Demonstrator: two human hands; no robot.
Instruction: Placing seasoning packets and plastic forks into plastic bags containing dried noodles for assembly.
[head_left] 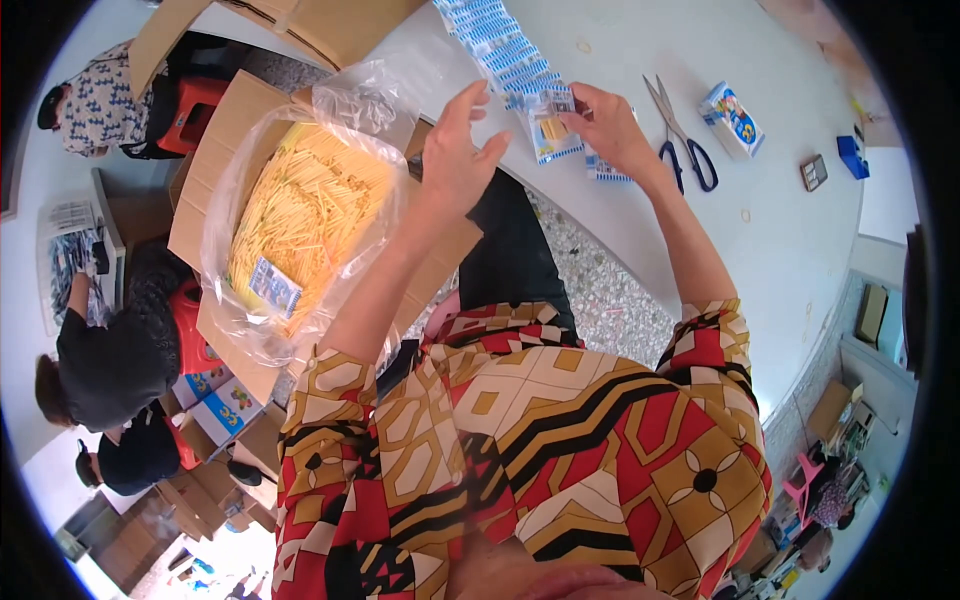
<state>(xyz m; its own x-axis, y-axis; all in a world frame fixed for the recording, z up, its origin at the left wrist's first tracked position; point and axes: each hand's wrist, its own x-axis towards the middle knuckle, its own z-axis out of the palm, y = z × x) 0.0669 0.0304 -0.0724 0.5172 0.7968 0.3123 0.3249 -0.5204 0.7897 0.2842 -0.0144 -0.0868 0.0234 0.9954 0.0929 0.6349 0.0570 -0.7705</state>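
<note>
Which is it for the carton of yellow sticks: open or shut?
Open: the carton has its flaps spread, and inside the parted clear liner, yellow sticks and a blue-and-white packet show.

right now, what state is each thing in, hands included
left hand: open, no grip visible
right hand: closed on held packet
held packet: yellow contents inside; sealing unclear
cardboard box: flaps spread open
plastic liner: open at the top
yellow sticks: loose, heaped in liner
loose packet: lying on sticks
scissors: blades slightly apart
small carton: cannot tell if shut
</note>
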